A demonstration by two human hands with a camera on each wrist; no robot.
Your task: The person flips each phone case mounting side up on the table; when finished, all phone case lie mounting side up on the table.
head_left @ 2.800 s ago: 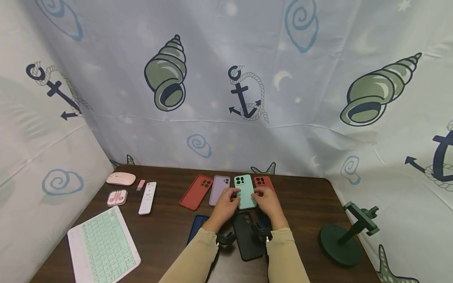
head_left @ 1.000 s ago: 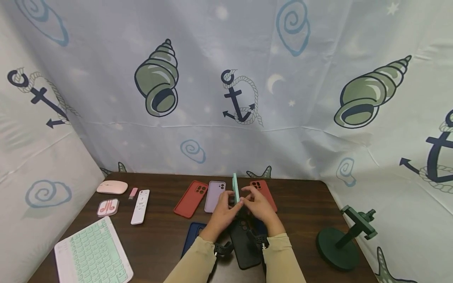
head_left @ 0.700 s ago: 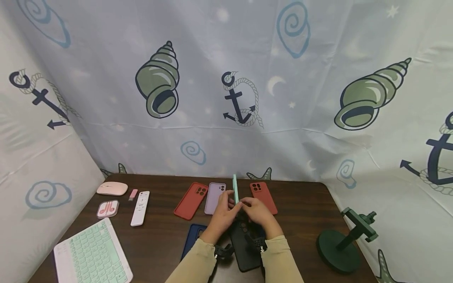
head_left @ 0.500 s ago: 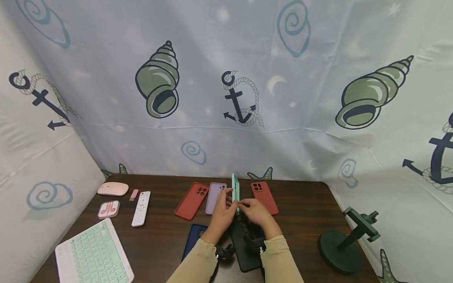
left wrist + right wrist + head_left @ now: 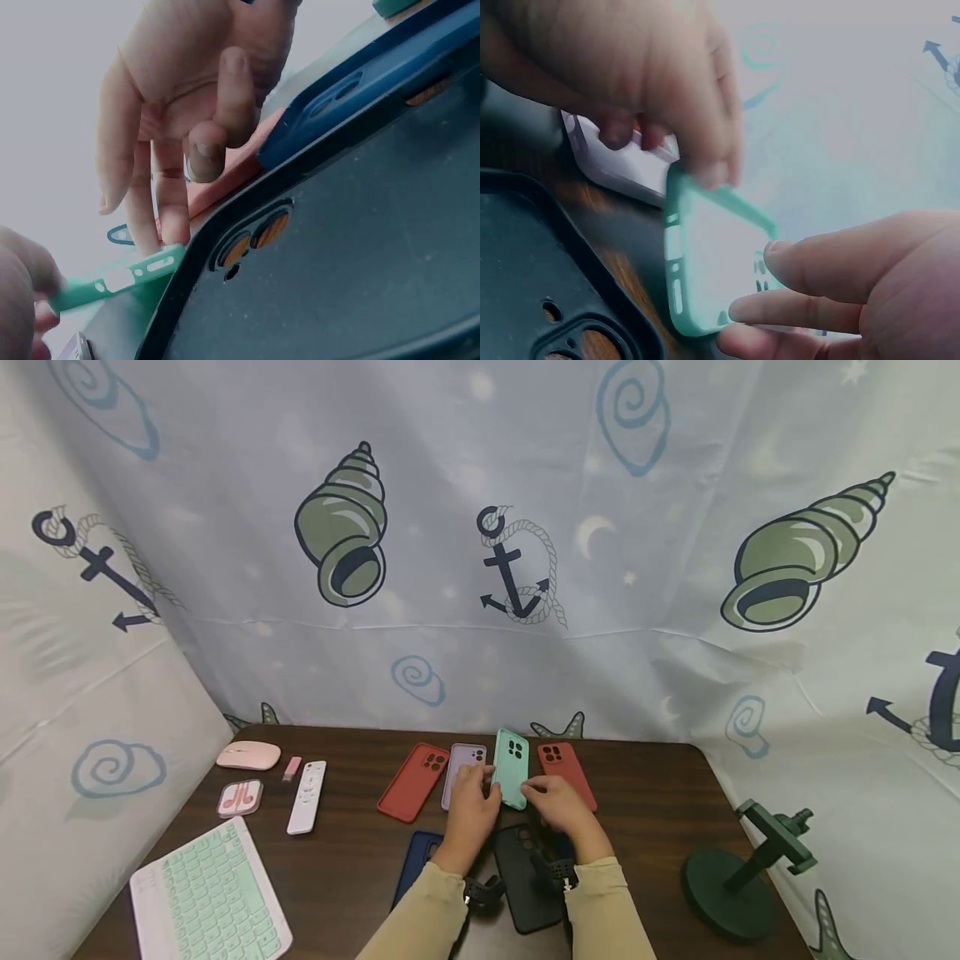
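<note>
A mint-green phone case point(image 5: 511, 768) stands tilted above the table between my two hands, its camera holes at the far end. Along its left edge, the fingers and thumb of my left hand point(image 5: 471, 814) pinch it. My right hand point(image 5: 564, 810) is at its lower right corner; two fairly straight fingers touch its end in the left wrist view, with the thumb apart from it. In the right wrist view, the hollow inside of the mint-green case point(image 5: 720, 255) shows, partly covered by fingers. A black phone case point(image 5: 528, 885) lies below, between my wrists.
Red cases point(image 5: 414, 783) point(image 5: 567, 774), a lilac case point(image 5: 467, 756) and a blue case point(image 5: 415, 864) lie around my hands. At left are a mouse point(image 5: 249, 755), a USB stick point(image 5: 292, 768), earphones point(image 5: 240, 797), a remote point(image 5: 307, 799) and a keyboard point(image 5: 213, 893). A green stand point(image 5: 731, 893) is at right.
The mint-green case was face-up between my hands, then turned edge-on to the head view; now it has swung round so its back shows again. My right fingertips have shifted right.
</note>
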